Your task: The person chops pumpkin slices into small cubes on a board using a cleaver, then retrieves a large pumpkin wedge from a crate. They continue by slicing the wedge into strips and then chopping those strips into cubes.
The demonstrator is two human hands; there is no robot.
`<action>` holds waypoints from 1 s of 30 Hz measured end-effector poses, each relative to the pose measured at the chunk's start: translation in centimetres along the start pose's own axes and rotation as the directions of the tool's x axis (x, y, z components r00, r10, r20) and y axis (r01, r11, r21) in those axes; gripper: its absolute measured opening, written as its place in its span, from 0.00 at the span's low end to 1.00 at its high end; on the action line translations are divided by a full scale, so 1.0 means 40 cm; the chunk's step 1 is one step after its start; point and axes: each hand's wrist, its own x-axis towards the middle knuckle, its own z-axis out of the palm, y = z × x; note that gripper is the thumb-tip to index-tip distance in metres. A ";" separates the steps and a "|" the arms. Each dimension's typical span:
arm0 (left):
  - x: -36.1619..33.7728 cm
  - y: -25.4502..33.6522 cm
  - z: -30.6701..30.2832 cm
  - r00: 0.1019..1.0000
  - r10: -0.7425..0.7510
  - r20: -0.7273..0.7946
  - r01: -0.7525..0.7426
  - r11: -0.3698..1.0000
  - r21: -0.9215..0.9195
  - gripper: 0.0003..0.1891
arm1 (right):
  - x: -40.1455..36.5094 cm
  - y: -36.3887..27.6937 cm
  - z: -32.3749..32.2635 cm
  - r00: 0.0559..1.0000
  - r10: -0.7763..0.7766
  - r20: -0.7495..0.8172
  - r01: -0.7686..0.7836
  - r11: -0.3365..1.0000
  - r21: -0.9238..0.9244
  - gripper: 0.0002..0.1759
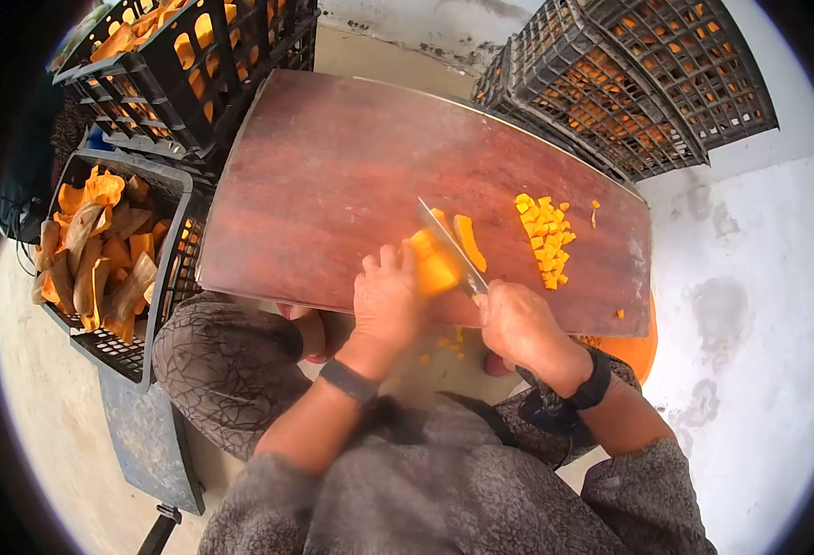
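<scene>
My left hand (385,298) presses its fingers against a block of orange pumpkin (432,266) near the front edge of the reddish-brown board (351,166). In my right hand (523,326) is a kitchen knife (450,244), its fingers wrapped round the handle. The blade slants up and left along the right side of the block. A cut slice of pumpkin (469,243) lies just right of the blade. Farther right sits a pile of small pumpkin cubes (544,237). The left fingertips are partly blurred.
A black crate of pumpkin peelings and offcuts (102,254) stands at the left. Another black crate of pumpkin (185,83) is behind it. Stacked crates (619,83) stand at the back right. An orange tub (636,350) shows under the board's right corner, beside a white wall (749,277).
</scene>
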 end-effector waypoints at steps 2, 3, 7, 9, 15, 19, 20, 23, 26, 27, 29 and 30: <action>-0.002 0.000 -0.001 1.000 0.003 0.006 -0.003 1.000 0.004 0.43 | 0.001 -0.008 -0.019 1.000 0.007 0.013 -0.007 1.000 0.009 0.15; -0.003 0.000 -0.001 1.000 0.006 0.008 -0.006 1.000 0.005 0.43 | -0.001 -0.011 -0.022 1.000 0.008 0.016 -0.008 1.000 0.011 0.15; 0.009 0.008 -0.008 0.999 -0.016 0.033 0.016 1.000 0.005 0.44 | 0.003 -0.005 -0.032 1.000 0.003 0.024 -0.003 1.000 -0.013 0.16; 0.009 0.004 -0.003 0.999 -0.026 0.024 0.026 1.000 -0.016 0.43 | 0.013 -0.005 -0.025 0.999 -0.017 0.028 0.018 1.000 -0.006 0.16; 0.017 0.003 0.018 1.000 -0.007 0.002 0.007 0.998 0.061 0.43 | 0.030 -0.010 0.015 0.995 0.091 0.039 -0.093 0.993 0.072 0.16; 0.015 -0.001 0.026 1.000 0.001 -0.024 0.000 0.998 0.060 0.44 | 0.019 0.003 0.039 0.998 0.025 -0.061 -0.023 0.999 0.033 0.15; 0.012 -0.003 0.028 1.000 0.001 -0.026 0.001 0.998 0.071 0.44 | 0.016 0.004 0.042 0.998 0.025 -0.059 -0.022 0.999 0.048 0.15; 0.006 0.002 0.006 1.000 -0.005 -0.004 0.005 0.998 0.068 0.44 | 0.018 -0.012 0.022 0.998 0.070 0.004 -0.070 0.997 0.036 0.14; 0.013 0.001 0.009 1.000 0.027 -0.013 -0.027 0.999 0.043 0.44 | 0.019 0.012 0.045 0.996 0.015 -0.084 -0.011 0.999 0.038 0.14; 0.012 -0.005 0.013 0.997 0.056 -0.045 -0.054 0.998 0.042 0.44 | 0.026 0.016 0.056 0.997 0.017 -0.075 -0.014 0.999 0.039 0.14; 0.013 -0.005 0.008 0.999 0.042 0.000 -0.042 0.999 0.029 0.44 | 0.033 0.021 0.080 0.996 0.023 -0.090 -0.017 0.998 0.068 0.14; 0.018 0.000 0.000 0.999 0.038 0.028 -0.038 0.999 0.018 0.43 | 0.032 0.023 0.086 0.995 0.031 -0.090 -0.025 0.997 0.073 0.14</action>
